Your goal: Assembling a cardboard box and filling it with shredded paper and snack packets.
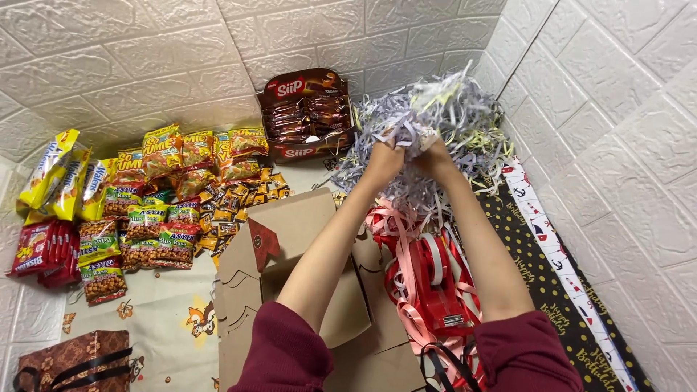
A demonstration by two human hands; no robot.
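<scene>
Sleeves (290,356) of dark red cloth fill the bottom edge, cut off by the frame, and both bare forearms reach up and away from them. Under the left arm an open cardboard box (305,254) stands with its flaps up; the arm hides part of its inside, so its contents cannot be made out. Just right of the box a red tape dispenser (435,279) sits on a tangle of pink and red ribbon (396,218), partly covered by the right arm. A dark patterned bag (72,359) is cut off at the lower left corner. Rolls of wrapping paper (559,276) run along the right wall.

Farther out, the left hand (383,161) and right hand (435,154) are closed side by side on a bunch of shredded paper (435,109), fingers buried in the strips and mostly hidden. The bunch is lifted off a bigger heap lying in the far right corner, beyond the ribbon.

Snack packets (167,196) spread across the left, and a brown display carton (308,112) of bars stands against the back wall.
</scene>
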